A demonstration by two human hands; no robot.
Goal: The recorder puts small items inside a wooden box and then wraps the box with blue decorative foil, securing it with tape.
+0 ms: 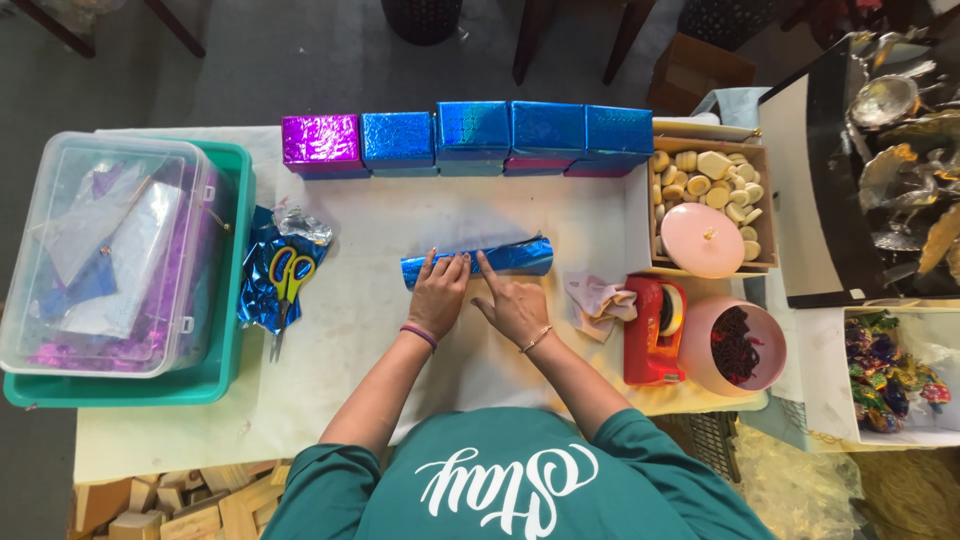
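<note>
A long parcel in shiny blue foil [510,257] lies crosswise at the middle of the white table [350,330]. My left hand [438,293] presses flat on its left part, fingers spread over the foil. My right hand [512,305] rests just right of it, index finger pointing up onto the wrap's seam. Neither hand lifts the parcel.
A row of foil-wrapped boxes, one purple [320,142] and several blue [545,130], lines the far edge. Scissors [286,285] lie on crumpled blue foil at left, beside a clear lidded bin [105,250]. At right stand a red tape dispenser [652,330], a pink bowl [735,345] and a wooden tray [710,195].
</note>
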